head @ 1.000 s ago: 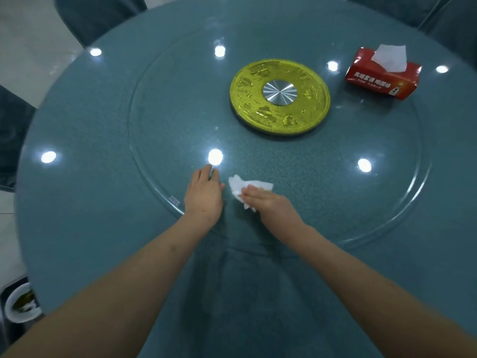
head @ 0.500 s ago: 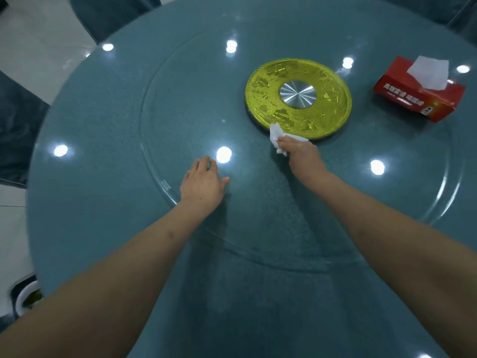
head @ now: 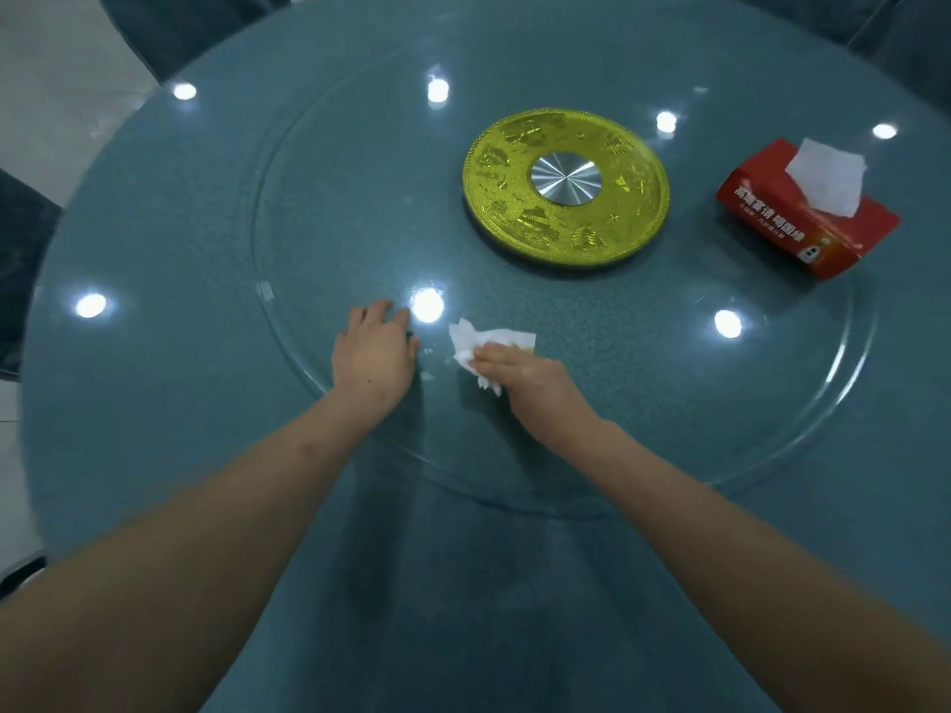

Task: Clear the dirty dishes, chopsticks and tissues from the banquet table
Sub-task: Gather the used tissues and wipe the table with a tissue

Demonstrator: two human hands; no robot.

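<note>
A crumpled white tissue (head: 476,344) lies on the glass turntable (head: 329,208) of the round teal table (head: 128,403). My right hand (head: 525,375) presses down on the tissue, fingers over it, near the turntable's front. My left hand (head: 373,355) rests flat on the glass just to the left, holding nothing. No dishes or chopsticks show on the table.
A gold disc with a metal hub (head: 566,185) marks the turntable's centre. A red tissue box (head: 805,218) with a sheet sticking out sits at the right on the glass. Dark chairs (head: 195,23) ring the far side. Floor shows at the left.
My right hand has dragged the tissue back from the gold disc's edge to the front of the glass, beside the left hand. The left hand has stayed put.
</note>
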